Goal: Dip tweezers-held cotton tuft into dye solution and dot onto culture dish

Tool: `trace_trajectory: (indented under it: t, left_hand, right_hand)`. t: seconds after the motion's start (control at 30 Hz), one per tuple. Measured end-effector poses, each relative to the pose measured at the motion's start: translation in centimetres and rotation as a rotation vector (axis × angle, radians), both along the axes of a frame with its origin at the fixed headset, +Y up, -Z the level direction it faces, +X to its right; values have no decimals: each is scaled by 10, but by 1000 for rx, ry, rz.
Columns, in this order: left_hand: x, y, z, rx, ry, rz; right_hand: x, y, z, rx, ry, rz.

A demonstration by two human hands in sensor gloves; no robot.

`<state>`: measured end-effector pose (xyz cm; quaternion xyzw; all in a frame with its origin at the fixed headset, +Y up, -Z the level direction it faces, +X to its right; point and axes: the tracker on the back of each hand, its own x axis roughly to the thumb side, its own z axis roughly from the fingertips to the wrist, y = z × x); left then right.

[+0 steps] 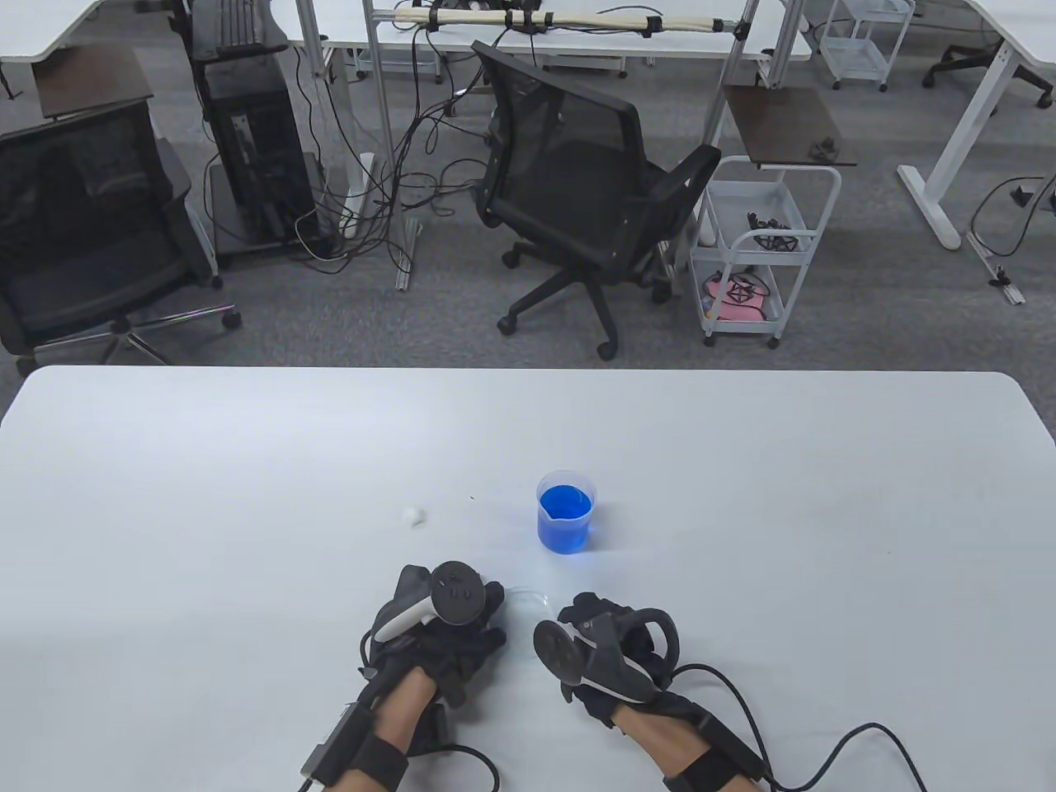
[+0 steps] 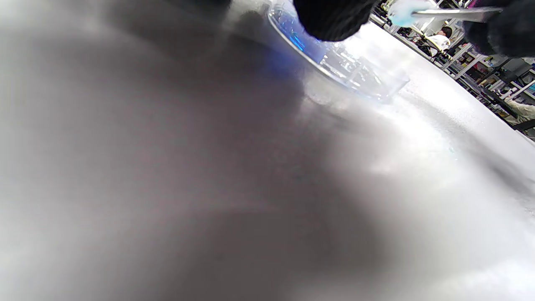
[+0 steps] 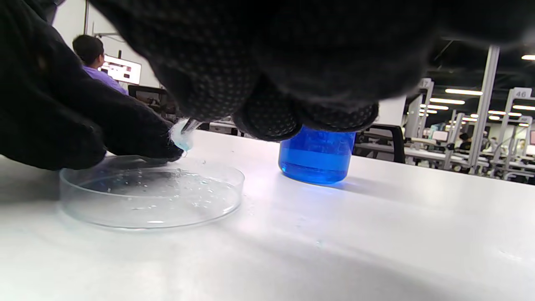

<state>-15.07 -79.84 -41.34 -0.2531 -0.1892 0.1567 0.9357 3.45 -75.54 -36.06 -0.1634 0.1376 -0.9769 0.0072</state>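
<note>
Both hands are down near the front edge of the white table, close together. The right hand has its fingers curled around a pair of thin metal tweezers. The tips of the tweezers pinch a small cotton tuft, which is wet and pale blue. The tuft hangs just over the far rim of the culture dish, and I cannot tell if it touches the dish.

The left hand rests on the table beside the dish. In the right wrist view its dark gloved fingers reach to the left rim of the dish and lie against it, right next to the tuft. They look bent over the rim, but I cannot tell if they truly grip it or only rest there.

The dish is clear, round and shallow. It sits flat on the table between the two hands, and small drops and faint blue spots show inside it.

A little farther back stands a small clear beaker filled with bright blue dye. It is upright and apart from the dish.

Off to the left of the beaker, a tiny white bit of cotton lies alone on the table.

Past the table there is a black office chair and a white cart on the grey floor.
</note>
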Motion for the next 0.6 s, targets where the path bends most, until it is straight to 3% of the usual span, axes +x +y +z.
trace_trajectory:
  t: [0.33, 0.6]
  left_hand:
    - [0, 0, 0, 1, 0, -3]
    - [0, 0, 0, 1, 0, -3]
  right_hand:
    - [-12, -21, -2, -50, 26, 76]
    - [-8, 3, -3, 10, 9, -21]
